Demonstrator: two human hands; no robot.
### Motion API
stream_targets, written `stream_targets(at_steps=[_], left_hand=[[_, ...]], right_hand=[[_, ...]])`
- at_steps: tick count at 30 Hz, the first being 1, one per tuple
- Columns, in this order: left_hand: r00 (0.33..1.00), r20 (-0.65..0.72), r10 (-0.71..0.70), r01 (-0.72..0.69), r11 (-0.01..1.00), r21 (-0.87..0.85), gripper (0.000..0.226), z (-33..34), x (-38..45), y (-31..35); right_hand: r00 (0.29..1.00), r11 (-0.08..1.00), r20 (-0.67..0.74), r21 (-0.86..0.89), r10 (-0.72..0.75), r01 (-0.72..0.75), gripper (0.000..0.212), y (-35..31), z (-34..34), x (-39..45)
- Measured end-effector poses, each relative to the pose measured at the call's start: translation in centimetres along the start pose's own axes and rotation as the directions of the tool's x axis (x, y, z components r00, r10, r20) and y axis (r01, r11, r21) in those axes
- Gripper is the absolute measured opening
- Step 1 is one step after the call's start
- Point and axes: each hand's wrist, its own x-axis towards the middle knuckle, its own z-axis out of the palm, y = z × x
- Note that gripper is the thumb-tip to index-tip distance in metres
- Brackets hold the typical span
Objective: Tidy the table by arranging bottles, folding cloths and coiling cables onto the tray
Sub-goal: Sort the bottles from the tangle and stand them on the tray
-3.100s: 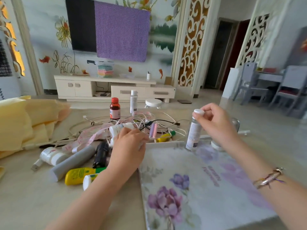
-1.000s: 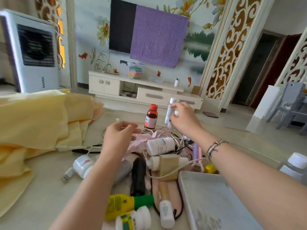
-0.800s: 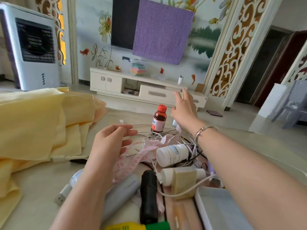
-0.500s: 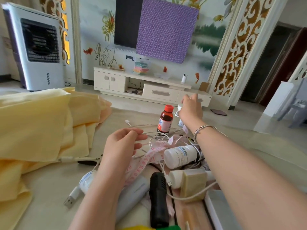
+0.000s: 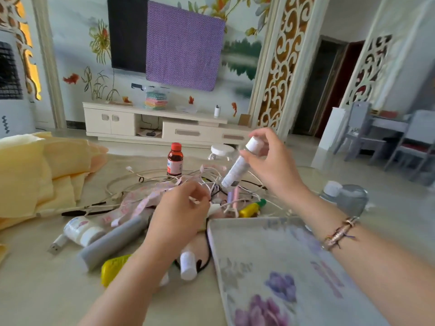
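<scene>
My right hand (image 5: 270, 168) grips a slim white bottle (image 5: 236, 168) near its cap and holds it tilted in the air above the tangle of white and black cables (image 5: 150, 177). My left hand (image 5: 181, 215) hovers low over the pile with curled fingers that pinch a thin white cable. The floral tray (image 5: 270, 252) lies at the front right, partly under my right forearm. A brown bottle with a red cap (image 5: 175, 158) stands behind the cables. A crumpled yellow cloth (image 5: 28, 175) lies at the left.
Lying in front of the pile are a white jar (image 5: 80, 229), a grey tube (image 5: 113, 241), a yellow bottle (image 5: 113, 267) and a small white bottle (image 5: 188, 262). A pink measuring tape (image 5: 141, 203) runs through the cables. A white-capped bottle (image 5: 332, 190) stands beyond the tray's far right corner.
My right hand reached to the slim white bottle beside the brown one, took hold of it and lifted it toward the tray. My left hand sank onto the cable pile.
</scene>
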Motion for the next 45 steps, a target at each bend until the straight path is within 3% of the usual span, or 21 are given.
stream_targets(at_steps=[3, 7, 14, 18, 23, 28, 34, 37, 39, 42, 45], left_hand=[[0.989, 0.129, 0.072, -0.101, 0.967, 0.234, 0.011, 1.6, -0.8, -0.2], [0.962, 0.214, 0.169, -0.255, 0.837, 0.484, 0.026, 2.5, -2.0, -0.8], [0.953, 0.243, 0.183, -0.293, 0.765, 0.573, 0.029, 2.7, -1.7, -1.2], [0.952, 0.248, 0.178, -0.295, 0.746, 0.597, 0.029, 2.7, -1.4, -1.6], [0.956, 0.249, 0.156, -0.277, 0.759, 0.589, 0.03, 2.7, -1.5, -1.5], [0.954, 0.264, 0.14, -0.276, 0.753, 0.597, 0.03, 2.6, -1.4, -1.3], [0.953, 0.273, 0.135, -0.277, 0.754, 0.596, 0.029, 2.5, -1.6, -1.3], [0.955, 0.266, 0.134, -0.269, 0.768, 0.581, 0.028, 2.6, -1.6, -1.1], [0.962, 0.241, 0.128, -0.237, 0.832, 0.503, 0.023, 2.5, -1.5, -0.9], [0.98, 0.185, 0.075, -0.118, 0.965, 0.234, 0.022, 1.7, -1.0, -0.6], [0.995, 0.098, 0.007, -0.009, 1.0, 0.023, 0.02, 0.1, 0.0, -0.4]], right_hand=[[0.999, 0.998, 0.015, -0.031, 0.049, -0.049, 0.03, 0.5, -3.4, -2.9], [0.992, 0.984, 0.008, -0.129, 0.128, -0.126, 0.028, 2.8, -6.3, -5.7], [0.994, 0.922, 0.019, -0.375, 0.108, -0.093, 0.03, 5.0, -7.3, -6.2], [0.993, 0.833, 0.069, -0.552, 0.097, -0.043, 0.031, 5.6, -7.1, -6.2], [0.994, 0.77, 0.074, -0.638, 0.074, -0.009, 0.032, 6.1, -7.2, -6.1], [0.996, 0.58, 0.079, -0.814, 0.046, 0.038, 0.042, 6.7, -7.2, -6.1], [0.99, 0.521, 0.076, -0.853, 0.121, 0.002, 0.062, 6.8, -7.2, -6.5], [0.989, 0.525, 0.093, -0.851, 0.111, 0.021, 0.07, 6.3, -7.1, -6.6], [0.991, 0.548, 0.125, -0.833, 0.051, 0.077, 0.068, 5.5, -6.6, -6.8], [0.977, 0.625, 0.21, -0.758, -0.032, 0.184, 0.057, 3.7, -4.5, -6.4], [0.956, 0.749, 0.277, -0.612, -0.099, 0.255, 0.049, 1.8, -0.6, -4.8]])
